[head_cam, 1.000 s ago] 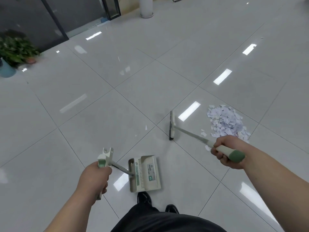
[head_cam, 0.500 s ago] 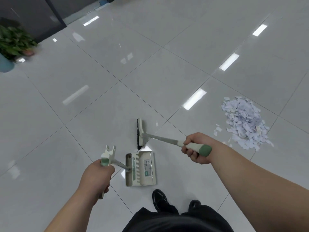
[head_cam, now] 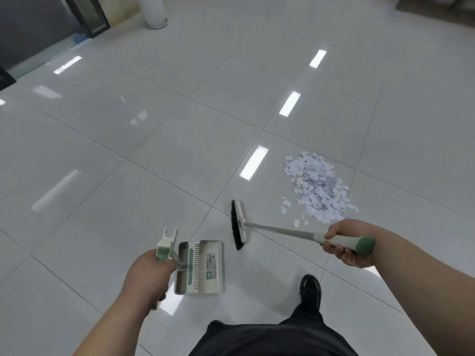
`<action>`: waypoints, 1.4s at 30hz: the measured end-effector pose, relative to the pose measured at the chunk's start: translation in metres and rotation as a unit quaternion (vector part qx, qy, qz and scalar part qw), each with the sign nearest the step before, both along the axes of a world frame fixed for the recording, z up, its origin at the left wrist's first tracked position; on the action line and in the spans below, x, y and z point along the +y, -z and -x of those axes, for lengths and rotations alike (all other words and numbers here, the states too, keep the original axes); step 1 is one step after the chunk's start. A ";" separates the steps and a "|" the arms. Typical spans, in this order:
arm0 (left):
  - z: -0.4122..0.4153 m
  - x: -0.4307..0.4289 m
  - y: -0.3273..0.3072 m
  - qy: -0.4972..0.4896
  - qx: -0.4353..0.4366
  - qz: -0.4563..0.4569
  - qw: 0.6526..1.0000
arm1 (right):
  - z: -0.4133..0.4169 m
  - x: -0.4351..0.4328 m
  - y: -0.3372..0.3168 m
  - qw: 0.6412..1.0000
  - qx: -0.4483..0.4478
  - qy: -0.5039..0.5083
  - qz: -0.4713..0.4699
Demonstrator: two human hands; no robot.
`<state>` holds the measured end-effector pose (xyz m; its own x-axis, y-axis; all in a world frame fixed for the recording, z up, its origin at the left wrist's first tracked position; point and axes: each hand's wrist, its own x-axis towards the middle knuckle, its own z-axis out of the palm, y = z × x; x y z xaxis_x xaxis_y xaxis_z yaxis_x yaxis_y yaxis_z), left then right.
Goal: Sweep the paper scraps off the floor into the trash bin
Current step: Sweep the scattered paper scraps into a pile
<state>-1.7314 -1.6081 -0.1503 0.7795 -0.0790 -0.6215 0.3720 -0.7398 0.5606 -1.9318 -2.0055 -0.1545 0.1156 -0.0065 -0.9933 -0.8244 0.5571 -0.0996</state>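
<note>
1. The left hand [head_cam: 147, 276] is curled round the handle of the dustpan [head_cam: 203, 268].
2. The dustpan is low over the floor [head_cam: 154, 140], just in front of the person.
3. The right hand [head_cam: 344, 246] grips the green and white end of the broom [head_cam: 280, 229].
4. The black brush is just right of the dustpan, not touching it.
5. The scraps [head_cam: 318, 187] lie in a pile on the floor, right of the brush.
6. A few small bits lie between the pile and the brush.
7. A black shoe [head_cam: 311, 287] stands near the dustpan.
</note>
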 end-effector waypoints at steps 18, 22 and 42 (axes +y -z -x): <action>0.069 -0.320 -0.019 0.044 -0.029 -0.021 0.998 | 0.121 -0.301 -0.064 0.987 0.018 -0.090 0.134; 0.069 -0.354 -0.018 0.033 -0.024 -0.019 0.999 | 0.117 -0.322 -0.079 0.983 -0.009 -0.102 0.150; -0.022 -0.418 0.037 -0.123 0.057 0.096 0.986 | 0.036 -0.298 -0.089 0.985 -0.012 -0.136 0.108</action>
<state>-1.7098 -2.0260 -0.1874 0.7159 -0.0201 -0.6979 0.5957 -0.5038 0.6256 -1.9682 -2.3037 -0.0651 0.1662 -0.1819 -0.9692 -0.9362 0.2796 -0.2130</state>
